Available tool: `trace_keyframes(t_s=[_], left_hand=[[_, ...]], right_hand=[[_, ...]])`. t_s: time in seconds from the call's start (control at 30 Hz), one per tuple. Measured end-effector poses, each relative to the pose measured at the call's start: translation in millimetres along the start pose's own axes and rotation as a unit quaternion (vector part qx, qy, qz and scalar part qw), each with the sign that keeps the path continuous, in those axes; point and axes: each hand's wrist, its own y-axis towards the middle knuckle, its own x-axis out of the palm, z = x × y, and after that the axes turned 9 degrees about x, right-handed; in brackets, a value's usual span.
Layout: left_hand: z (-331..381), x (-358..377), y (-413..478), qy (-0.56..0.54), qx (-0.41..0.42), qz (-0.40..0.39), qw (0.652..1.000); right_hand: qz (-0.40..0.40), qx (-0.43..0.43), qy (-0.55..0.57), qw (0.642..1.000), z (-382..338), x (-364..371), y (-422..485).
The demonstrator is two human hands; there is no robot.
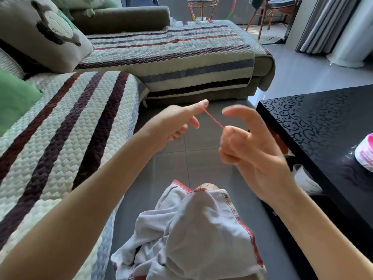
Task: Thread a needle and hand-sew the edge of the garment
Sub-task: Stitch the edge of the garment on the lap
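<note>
Garment (193,229): white with a red-stitched edge, draped over the knee, between sofa (66,126) and table (323,126).
Thread (212,117): red, taut between both hands; a second run drops from the left hand to the garment's upper edge.
Left hand (177,123): index extended, thread over its tip, other fingers curled round it.
Right hand (250,152): thumb and fingers pinch the thread, index lifted.
Needle: cannot tell.
Tub (365,153): table's right edge.

We count two hands, a left hand (177,122) and a right hand (248,150), one red thread (212,117) and one white garment (197,229). We also count one black worktop (323,118), one pink-and-white container (365,152), one striped sofa (161,49), one chair (276,9) and one round side table (201,7).
</note>
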Motion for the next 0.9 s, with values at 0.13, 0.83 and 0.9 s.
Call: trace_keyframes(t_s=[0.13,0.83,0.9], left_hand=[[-47,5,11,-0.12,-0.167,-0.031,0.978],[-121,79,-61,-0.245,-0.112,-0.061,0.961],[-124,74,-65,-0.249,-0.117,-0.071,0.959]], right_hand=[[0.186,0.05,0.029,0.981,-2,-24,-7],[0.411,0.358,0.204,0.813,63,-161,-2],[0.464,0.349,0.26,0.772,73,-179,-3]])
